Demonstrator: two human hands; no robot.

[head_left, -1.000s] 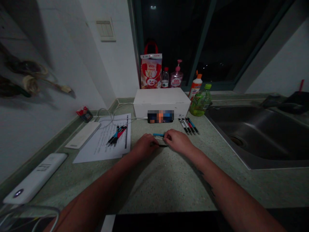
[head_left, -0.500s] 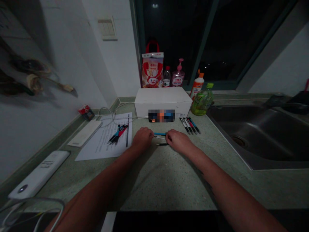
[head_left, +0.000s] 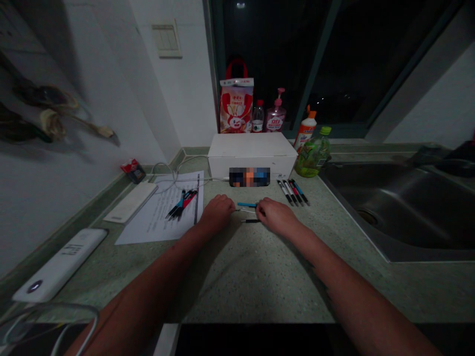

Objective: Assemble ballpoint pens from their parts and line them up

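My left hand (head_left: 218, 209) is closed over the counter, its fingertips at a small dark piece by the left end of a white pen part (head_left: 248, 211); what it grips is too small to name. Just right of the parts, my right hand (head_left: 273, 212) has its fingers curled together, and its grip is hidden. A blue pen barrel (head_left: 246, 204) lies between the hands, with its right end at my right fingers. Nearer to me is a black pen part (head_left: 251, 221). Several pens (head_left: 293, 192) lie side by side at the right; more blue, red and black parts (head_left: 181, 203) are piled on paper (head_left: 156, 227).
Behind the hands, a phone (head_left: 249, 177) leans on a white box (head_left: 252, 148). Bottles (head_left: 313, 153) stand at the box's right, beside a sink (head_left: 408, 207). A white power bank (head_left: 61, 264), a flat white box (head_left: 131, 201) and cables are at the left.
The gap between my hands has widened slightly, and a small dark piece now shows at my left fingertips. The view has shifted a little.
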